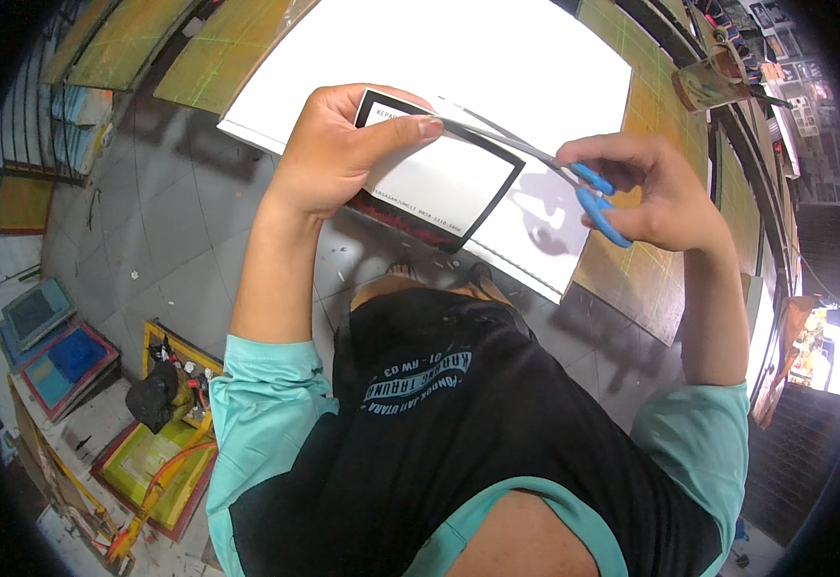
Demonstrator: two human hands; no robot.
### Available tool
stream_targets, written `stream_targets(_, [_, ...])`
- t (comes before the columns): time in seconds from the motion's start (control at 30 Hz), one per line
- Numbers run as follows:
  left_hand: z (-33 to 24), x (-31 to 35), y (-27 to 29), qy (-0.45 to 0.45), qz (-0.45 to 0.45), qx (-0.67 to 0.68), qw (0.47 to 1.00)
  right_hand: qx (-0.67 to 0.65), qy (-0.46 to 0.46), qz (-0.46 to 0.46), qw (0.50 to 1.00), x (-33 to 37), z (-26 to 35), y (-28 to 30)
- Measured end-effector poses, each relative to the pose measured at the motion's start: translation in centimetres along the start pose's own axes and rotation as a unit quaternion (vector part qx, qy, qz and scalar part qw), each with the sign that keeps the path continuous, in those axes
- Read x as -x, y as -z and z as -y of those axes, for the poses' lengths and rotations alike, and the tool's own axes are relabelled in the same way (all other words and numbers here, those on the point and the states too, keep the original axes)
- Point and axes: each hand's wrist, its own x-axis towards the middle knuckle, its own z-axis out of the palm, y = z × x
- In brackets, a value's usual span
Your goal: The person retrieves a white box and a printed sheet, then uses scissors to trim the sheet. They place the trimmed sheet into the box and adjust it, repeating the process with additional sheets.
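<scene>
My left hand (pixel 338 149) pinches a printed card (pixel 430 188) by its upper left part, thumb on top and fingers behind. The card is white with a thick black border and a dark reddish band at its lower edge. From the right, my right hand (pixel 651 188) holds scissors (pixel 535 151) by their blue handles, with thumb and fingers in the loops. The blades are spread a little and lie along the card's upper edge, their tips near my left thumb. Whether they bite into the card, I cannot tell. A white sheet (pixel 420 48) lies beneath both hands.
Green-yellow boards (pixel 641 298) lie under and beside the white sheet. A container (pixel 708 82) stands at the far right. On the left, framed screens (pixel 64 365) and a yellow frame (pixel 156 337) rest low down. Small scraps (pixel 341 250) are scattered on the grey tiled floor (pixel 185 236).
</scene>
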Motion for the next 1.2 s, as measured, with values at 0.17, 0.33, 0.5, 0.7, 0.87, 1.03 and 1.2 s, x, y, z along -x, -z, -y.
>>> stream_targets(0.17, [0.1, 0.0, 0.1, -0.021, 0.014, 0.019, 1.0, 0.003, 0.011, 0.002, 1.0, -0.7, 0.4, -0.6])
stream_targets(0.33, [-0.1, 0.3, 0.1, -0.027, 0.023, 0.013, 0.999, 0.068, 0.049, 0.0, 0.997, -1.1, 1.6, -0.8])
stream_targets(0.5, [0.0, 0.2, 0.1, -0.038, 0.027, 0.028, 0.998, 0.059, 0.046, -0.017, 0.997, -1.3, 1.3, -1.2])
stream_targets(0.7, [0.1, 0.1, 0.1, -0.049, 0.032, 0.031, 0.998, 0.073, 0.052, -0.02, 0.996, -1.6, 1.2, -1.4])
stream_targets(0.87, [0.1, 0.2, 0.1, -0.059, 0.033, 0.023, 0.997, 0.087, 0.062, -0.02, 0.994, -1.7, 1.4, -1.6])
stream_targets(1.03, [0.2, 0.2, 0.0, -0.07, 0.036, 0.012, 0.997, 0.064, 0.083, -0.031, 0.994, -1.8, 1.2, -2.0])
stream_targets(1.2, [0.2, 0.2, 0.1, -0.073, 0.038, -0.006, 0.997, 0.083, 0.102, -0.032, 0.991, -1.9, 1.1, -1.9])
